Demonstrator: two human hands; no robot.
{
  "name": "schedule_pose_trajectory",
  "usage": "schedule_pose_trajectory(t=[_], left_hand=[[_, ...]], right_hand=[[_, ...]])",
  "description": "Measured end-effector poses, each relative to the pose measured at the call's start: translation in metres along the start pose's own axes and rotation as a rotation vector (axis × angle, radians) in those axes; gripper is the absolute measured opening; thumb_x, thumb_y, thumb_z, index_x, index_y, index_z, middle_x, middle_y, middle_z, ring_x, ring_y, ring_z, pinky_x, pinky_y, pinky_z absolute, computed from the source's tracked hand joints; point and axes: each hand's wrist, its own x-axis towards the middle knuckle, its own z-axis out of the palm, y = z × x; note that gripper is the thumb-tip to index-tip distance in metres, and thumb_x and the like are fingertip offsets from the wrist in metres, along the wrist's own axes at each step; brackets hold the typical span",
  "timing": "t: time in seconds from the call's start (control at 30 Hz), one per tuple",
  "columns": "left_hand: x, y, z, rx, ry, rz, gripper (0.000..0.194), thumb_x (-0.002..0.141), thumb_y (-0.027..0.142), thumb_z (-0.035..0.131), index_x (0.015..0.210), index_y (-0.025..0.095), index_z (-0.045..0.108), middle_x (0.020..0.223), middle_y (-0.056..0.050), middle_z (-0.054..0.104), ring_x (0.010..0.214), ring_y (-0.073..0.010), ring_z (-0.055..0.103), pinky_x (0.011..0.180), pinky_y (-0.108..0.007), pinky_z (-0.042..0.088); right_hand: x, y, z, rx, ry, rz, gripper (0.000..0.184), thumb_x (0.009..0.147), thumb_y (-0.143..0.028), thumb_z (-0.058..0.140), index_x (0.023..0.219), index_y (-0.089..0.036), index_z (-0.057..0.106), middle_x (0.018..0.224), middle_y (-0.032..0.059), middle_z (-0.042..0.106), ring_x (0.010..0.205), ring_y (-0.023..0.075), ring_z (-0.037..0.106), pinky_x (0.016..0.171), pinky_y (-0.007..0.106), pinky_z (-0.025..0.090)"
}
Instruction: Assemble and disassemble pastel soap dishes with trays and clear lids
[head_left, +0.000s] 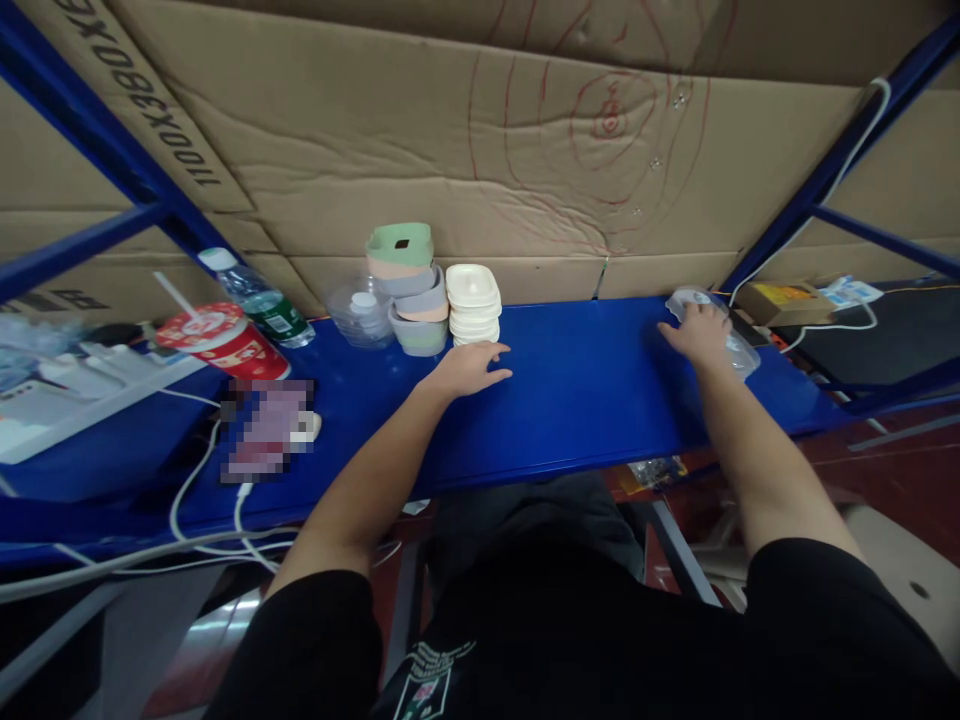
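My left hand rests on the blue shelf, fingers loosely curled, just in front of a stack of white lids. Beside the lids stands a stack of pastel bowls in green, pink and grey. My right hand lies flat on a clear plastic container at the right end of the shelf, fingers stretched over it.
A clear lidded tub, a water bottle and a red paper cup with a straw stand at the left. White cables trail over the front edge. Cardboard lines the back. A yellow box lies far right.
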Motion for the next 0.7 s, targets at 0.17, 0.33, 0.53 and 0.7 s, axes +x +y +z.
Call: schedule_pose_trajectory(t=[0.17,0.33,0.53,0.7], left_hand=[[0.002,-0.004,0.004,-0.020,0.008,-0.012,0.057,0.102,0.050,0.066,0.150,0.019,0.065,0.131,-0.011,0.078,0.116,-0.0284,0.074,0.103,-0.040,0.055],[0.002,-0.004,0.003,-0.023,0.002,-0.026,0.057,0.102,0.049,0.068,0.150,0.019,0.065,0.131,-0.011,0.078,0.109,-0.0262,0.075,0.102,-0.039,0.055],[0.000,0.000,0.000,-0.013,-0.001,-0.013,0.057,0.103,0.049,0.066,0.152,0.020,0.064,0.132,-0.011,0.078,0.119,-0.0282,0.074,0.105,-0.039,0.055],[0.000,0.002,0.001,-0.020,-0.009,0.004,0.058,0.103,0.050,0.065,0.152,0.021,0.063,0.134,-0.011,0.078,0.124,-0.0294,0.073,0.106,-0.040,0.055]], right_hand=[[0.025,0.056,0.009,-0.057,-0.129,0.090,0.092,0.101,-0.063,0.067,0.169,-0.007,0.042,0.170,0.0410,0.036,0.161,0.0530,0.029,0.111,0.065,0.033],[0.035,0.053,0.011,-0.023,-0.276,0.094,0.103,0.099,-0.066,0.070,0.177,-0.015,0.027,0.176,0.0395,0.029,0.160,0.0537,0.035,0.109,0.066,0.037],[-0.009,0.016,0.005,-0.066,-0.263,-0.091,0.103,0.094,-0.070,0.069,0.176,-0.022,0.030,0.181,0.0257,0.030,0.153,0.0539,0.045,0.115,0.068,0.041],[-0.055,-0.034,-0.007,-0.044,-0.275,-0.350,0.097,0.094,-0.070,0.062,0.176,-0.026,0.032,0.181,0.0188,0.035,0.150,0.0529,0.048,0.115,0.073,0.043]])
